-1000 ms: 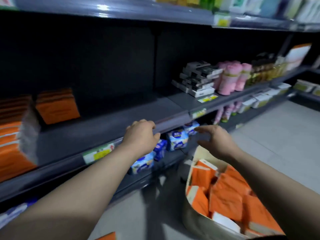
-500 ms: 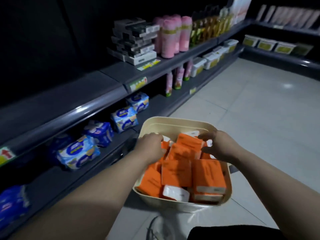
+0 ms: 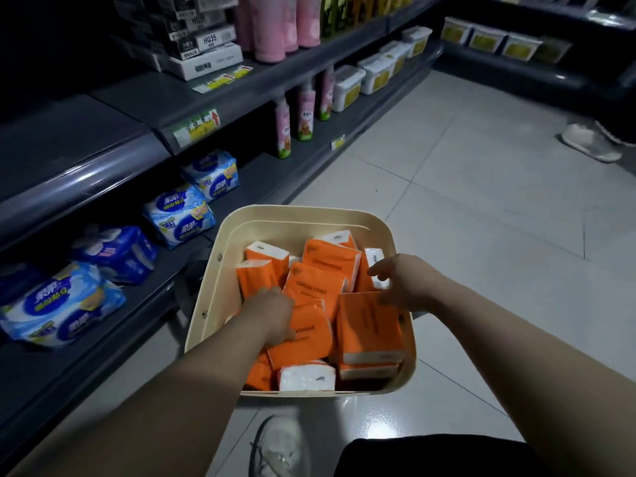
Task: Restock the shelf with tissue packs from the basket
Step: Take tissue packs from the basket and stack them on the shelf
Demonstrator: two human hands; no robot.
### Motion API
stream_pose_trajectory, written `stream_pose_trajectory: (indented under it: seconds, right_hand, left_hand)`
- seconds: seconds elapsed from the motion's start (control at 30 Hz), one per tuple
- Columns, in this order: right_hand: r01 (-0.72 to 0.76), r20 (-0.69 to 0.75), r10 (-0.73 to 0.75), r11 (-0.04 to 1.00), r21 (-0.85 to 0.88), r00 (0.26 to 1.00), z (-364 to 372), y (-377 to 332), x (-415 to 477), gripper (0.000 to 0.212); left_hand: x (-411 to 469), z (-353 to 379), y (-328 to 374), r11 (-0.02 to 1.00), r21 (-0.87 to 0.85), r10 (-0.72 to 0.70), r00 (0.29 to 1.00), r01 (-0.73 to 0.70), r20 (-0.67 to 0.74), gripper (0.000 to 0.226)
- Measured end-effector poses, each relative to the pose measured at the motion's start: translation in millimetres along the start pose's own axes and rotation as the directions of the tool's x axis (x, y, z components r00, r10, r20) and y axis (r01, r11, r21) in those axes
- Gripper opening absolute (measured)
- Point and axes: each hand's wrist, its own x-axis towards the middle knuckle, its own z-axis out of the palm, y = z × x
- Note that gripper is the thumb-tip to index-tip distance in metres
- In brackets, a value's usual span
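Curling onto an orange tissue pack (image 3: 306, 333), the fingers of the left hand (image 3: 272, 313) grip it. The right hand (image 3: 404, 280) has its fingers touching the top edge of an upright pack (image 3: 370, 325); I cannot tell whether they grip it. Both packs lie in the cream basket (image 3: 296, 215) on the floor (image 3: 481, 201), just right of the shelf (image 3: 103, 173).

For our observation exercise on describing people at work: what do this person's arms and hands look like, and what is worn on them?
The left forearm and right forearm are bare to the frame edge, no sleeves in view. The left hand and right hand wear no gloves; no watch, ring or bracelet shows.
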Motion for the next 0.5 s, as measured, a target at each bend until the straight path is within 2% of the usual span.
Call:
stream_pose_trajectory:
  seconds: [0.13,0.23,0.3,0.37,0.5]
  right_hand:
    - [-0.053,0.061,0.052,0.998,0.019,0.997,11,5,1,0.06]
    - [-0.061,0.109,0.074,0.991,-0.117,0.991,19,4,0,0.066]
    - [-0.079,0.13,0.109,0.972,-0.222,0.985,26,4,1,0.079]
    - [-0.1,0.147,0.141,0.962,-0.252,0.979,33,3,4,0.091]
    - [-0.059,0.188,0.133,0.934,-0.353,0.973,39,-5,7,0.093]
  left_hand:
    - [-11,-2,-10,0.997,-0.077,-0.009,0.999,0.006,-0.033,0.069]
    - [-21,-10,-21,0.978,-0.209,-0.036,0.991,0.009,-0.126,0.064]
    - [-28,-15,-31,0.939,-0.343,-0.069,0.981,0.002,-0.184,0.06]
    - [-36,-20,-40,0.894,-0.447,-0.099,0.971,-0.009,-0.218,0.059]
    - [-52,-27,-53,0.852,-0.522,-0.143,0.949,-0.026,-0.28,0.051]
